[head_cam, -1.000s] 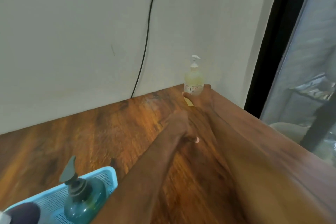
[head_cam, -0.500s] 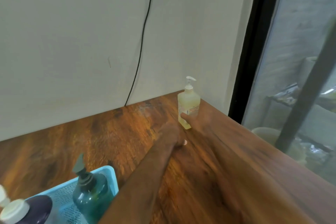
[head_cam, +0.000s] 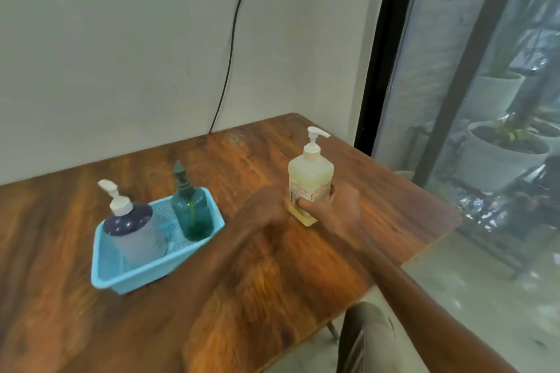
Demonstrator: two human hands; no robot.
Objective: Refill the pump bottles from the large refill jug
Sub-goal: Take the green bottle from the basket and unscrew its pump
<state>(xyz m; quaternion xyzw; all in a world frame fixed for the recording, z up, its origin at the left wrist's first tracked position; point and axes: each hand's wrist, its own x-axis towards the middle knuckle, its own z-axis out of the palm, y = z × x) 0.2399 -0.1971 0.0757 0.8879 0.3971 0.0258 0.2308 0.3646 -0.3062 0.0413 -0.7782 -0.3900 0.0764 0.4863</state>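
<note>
The right hand (head_cam: 336, 210) had its thumb and fingers clamped round the lower body of the yellow pump bottle (head_cam: 310, 174), which stood upright on the wooden table (head_cam: 394, 191). Just left of the bottle the left hand (head_cam: 266, 210) was blurred, so I could not tell how its fingers lay. Bare tabletop ran behind and right of the bottle to the table's edges. The blue basket (head_cam: 157, 271) stood well to its left. Half a second earlier the bottle had been closer to the wall corner.

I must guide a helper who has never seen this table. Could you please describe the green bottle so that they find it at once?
On the wooden table stands a light blue basket. The teal see-through bottle stands in its far right corner, beside a bigger dark blue bottle. Only the teal one has a dark pump; its neighbour's is white.
</note>
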